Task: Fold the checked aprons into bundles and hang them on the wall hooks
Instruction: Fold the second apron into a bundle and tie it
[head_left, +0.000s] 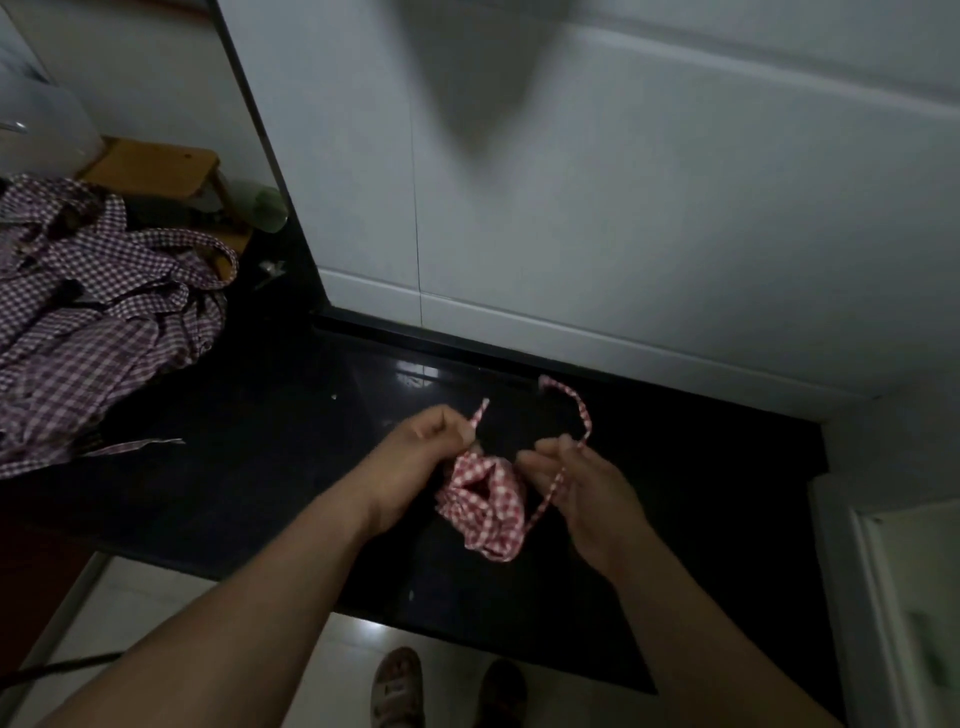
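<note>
A red-and-white checked apron bundle hangs between my hands above the black counter. My left hand pinches one strap end, which sticks up past my fingers. My right hand pinches the other strap, which loops up and round to the right, then runs down to the bundle. A heap of purple checked aprons lies on the counter at the far left. No wall hooks show in this view.
White tiled wall rises behind the counter. A wooden board and a green-tinted glass stand at the back left. A white cabinet edge is at the right. My sandalled feet are on the floor below.
</note>
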